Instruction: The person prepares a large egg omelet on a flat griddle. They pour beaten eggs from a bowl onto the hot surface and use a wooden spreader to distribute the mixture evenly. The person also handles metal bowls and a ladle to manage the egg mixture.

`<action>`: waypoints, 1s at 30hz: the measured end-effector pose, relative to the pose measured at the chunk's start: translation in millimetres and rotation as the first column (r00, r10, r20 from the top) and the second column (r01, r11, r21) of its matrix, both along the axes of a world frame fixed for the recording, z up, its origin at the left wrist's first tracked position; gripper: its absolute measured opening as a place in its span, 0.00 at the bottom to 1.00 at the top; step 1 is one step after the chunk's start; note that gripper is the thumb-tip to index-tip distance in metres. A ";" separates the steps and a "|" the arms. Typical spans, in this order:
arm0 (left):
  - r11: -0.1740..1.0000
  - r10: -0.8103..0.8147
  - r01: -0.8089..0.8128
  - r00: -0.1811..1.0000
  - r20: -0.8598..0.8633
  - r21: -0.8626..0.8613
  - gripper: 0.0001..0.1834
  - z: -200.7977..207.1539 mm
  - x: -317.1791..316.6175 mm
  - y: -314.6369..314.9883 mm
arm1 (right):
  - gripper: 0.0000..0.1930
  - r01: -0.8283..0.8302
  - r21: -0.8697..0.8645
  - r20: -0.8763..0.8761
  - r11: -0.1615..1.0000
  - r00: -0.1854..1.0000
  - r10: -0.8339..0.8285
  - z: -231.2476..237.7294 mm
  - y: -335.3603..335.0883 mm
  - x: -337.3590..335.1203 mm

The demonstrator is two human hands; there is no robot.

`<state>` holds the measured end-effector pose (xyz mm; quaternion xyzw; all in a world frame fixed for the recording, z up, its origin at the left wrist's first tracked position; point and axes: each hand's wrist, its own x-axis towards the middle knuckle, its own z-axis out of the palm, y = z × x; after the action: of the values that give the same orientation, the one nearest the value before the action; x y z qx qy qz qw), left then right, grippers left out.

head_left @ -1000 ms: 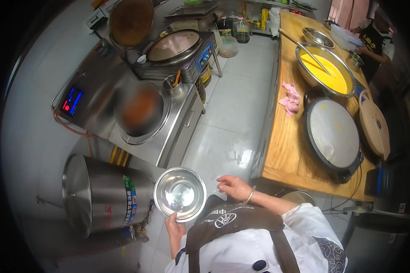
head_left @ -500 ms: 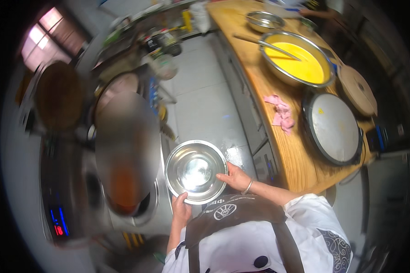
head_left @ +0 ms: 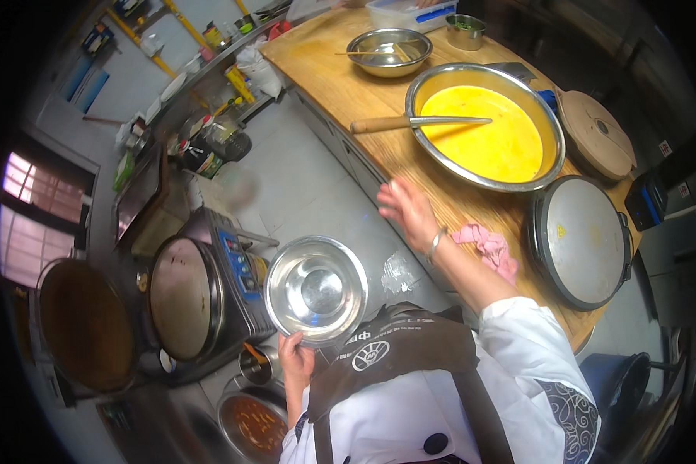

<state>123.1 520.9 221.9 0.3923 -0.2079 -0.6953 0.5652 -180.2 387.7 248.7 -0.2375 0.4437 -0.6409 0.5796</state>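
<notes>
My left hand (head_left: pixel 296 359) grips the rim of a shiny steel bowl (head_left: pixel 290 271), which holds nothing and hangs tilted in front of my apron. My right hand (head_left: pixel 408 210) is raised off the bowl, fingers apart and holding nothing, near the edge of the wooden table. Beyond it stands a large steel basin (head_left: pixel 553 147) full of yellow liquid. A long tool with a wooden handle (head_left: pixel 380 124) lies across that basin's rim; its metal shaft reaches over the liquid, and whether its end dips in I cannot tell.
On the wooden table (head_left: pixel 317 50) are a smaller steel bowl (head_left: pixel 390 68), a pink cloth (head_left: pixel 489 249), a round griddle (head_left: pixel 581 240) and a round wooden board (head_left: pixel 595 131). Left are another griddle (head_left: pixel 179 298) and a pot of reddish-brown food (head_left: pixel 254 425).
My right hand has let go of the bowl and moved up and right toward the basin. The left hand keeps the bowl. The view has turned toward the table.
</notes>
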 end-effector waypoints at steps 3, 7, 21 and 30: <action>1.000 0.026 -0.026 0.999 -0.031 -0.004 0.28 -6.8 15.2 -45.0 | 0.23 0.137 0.052 0.316 0.989 0.937 -0.146 7.3 -75.2 -5.7; 1.000 -0.023 0.023 0.997 -0.071 -0.001 0.32 -19.3 33.2 -117.1 | 0.16 0.248 -0.050 0.596 0.968 0.785 -0.170 18.5 -122.1 -9.4; 0.835 -0.548 0.542 0.836 -0.040 -0.096 0.23 23.1 -24.5 -405.7 | 0.05 0.493 0.361 0.082 0.791 0.828 -0.554 83.5 6.9 -51.4; 0.754 -0.653 0.640 0.754 -0.068 -0.150 0.28 64.8 -122.8 -431.3 | 0.15 0.293 0.448 0.088 0.845 0.926 -0.367 147.9 81.6 -46.8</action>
<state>0.2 89.6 286.7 0.2213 -0.3378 -0.8559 0.3229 -227.1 469.2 396.6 0.0309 0.5559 -0.6365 0.5338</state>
